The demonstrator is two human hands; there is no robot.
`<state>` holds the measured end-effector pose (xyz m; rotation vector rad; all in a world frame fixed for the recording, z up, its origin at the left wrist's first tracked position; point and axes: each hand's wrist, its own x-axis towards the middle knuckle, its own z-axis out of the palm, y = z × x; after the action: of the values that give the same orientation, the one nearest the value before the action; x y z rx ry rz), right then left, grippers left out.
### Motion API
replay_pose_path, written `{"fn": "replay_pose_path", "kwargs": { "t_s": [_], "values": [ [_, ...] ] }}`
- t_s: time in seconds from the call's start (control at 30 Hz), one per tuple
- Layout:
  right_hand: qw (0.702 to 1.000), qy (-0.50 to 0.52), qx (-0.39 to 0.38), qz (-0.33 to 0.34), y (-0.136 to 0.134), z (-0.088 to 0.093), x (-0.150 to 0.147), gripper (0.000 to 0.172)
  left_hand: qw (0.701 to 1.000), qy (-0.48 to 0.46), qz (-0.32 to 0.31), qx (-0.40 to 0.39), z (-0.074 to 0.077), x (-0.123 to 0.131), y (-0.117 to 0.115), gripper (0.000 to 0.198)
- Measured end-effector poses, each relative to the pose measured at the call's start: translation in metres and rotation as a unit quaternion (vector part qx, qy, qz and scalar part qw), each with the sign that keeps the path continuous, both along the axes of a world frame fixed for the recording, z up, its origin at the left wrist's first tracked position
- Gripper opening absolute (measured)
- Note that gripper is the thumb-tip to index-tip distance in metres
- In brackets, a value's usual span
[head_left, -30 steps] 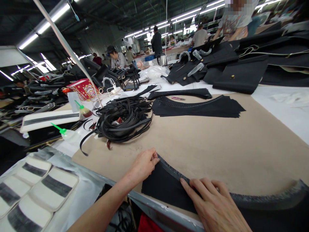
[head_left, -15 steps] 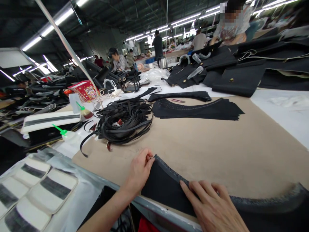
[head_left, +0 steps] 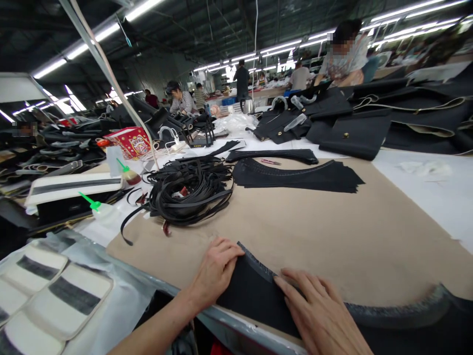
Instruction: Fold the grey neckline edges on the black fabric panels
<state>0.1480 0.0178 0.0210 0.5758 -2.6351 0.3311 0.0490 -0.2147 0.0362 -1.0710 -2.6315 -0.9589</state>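
Tan board [head_left: 314, 227], bottled reddish liquid [head_left: 133, 179] beyond, black panel [head_left: 260, 298] under pinched left fingers [head_left: 231, 253], spread right fingers [head_left: 288, 291]

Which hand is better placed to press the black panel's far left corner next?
Probably the left hand: its fingers are beside that corner of the panel, while the right hand lies farther along the curved edge.

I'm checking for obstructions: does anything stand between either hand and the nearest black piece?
Nothing visible does: the left hand touches the black piece near its upper-left corner, and the right hand rests on it.
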Motion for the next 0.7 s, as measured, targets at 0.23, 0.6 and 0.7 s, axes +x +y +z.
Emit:
{"fn": "replay_pose_path", "kwargs": {
  "t_s": [0.23,0.6,0.7],
  "values": [
    [0.974,-0.190,-0.089,-0.080,-0.034,0.017,-0.027,0.040,0.982,-0.118,-0.068,-0.133,0.028,-0.029,0.005,0.044],
    [0.940,-0.293,-0.070,-0.159,-0.068,0.044,-0.062,0.014,0.950,-0.187,-0.107,-0.225,0.045,-0.056,0.019,0.022],
    [0.934,-0.312,-0.070,-0.159,-0.066,0.036,-0.067,0.020,0.951,-0.202,-0.068,-0.225,0.037,-0.055,0.021,0.020]
  ]
}}
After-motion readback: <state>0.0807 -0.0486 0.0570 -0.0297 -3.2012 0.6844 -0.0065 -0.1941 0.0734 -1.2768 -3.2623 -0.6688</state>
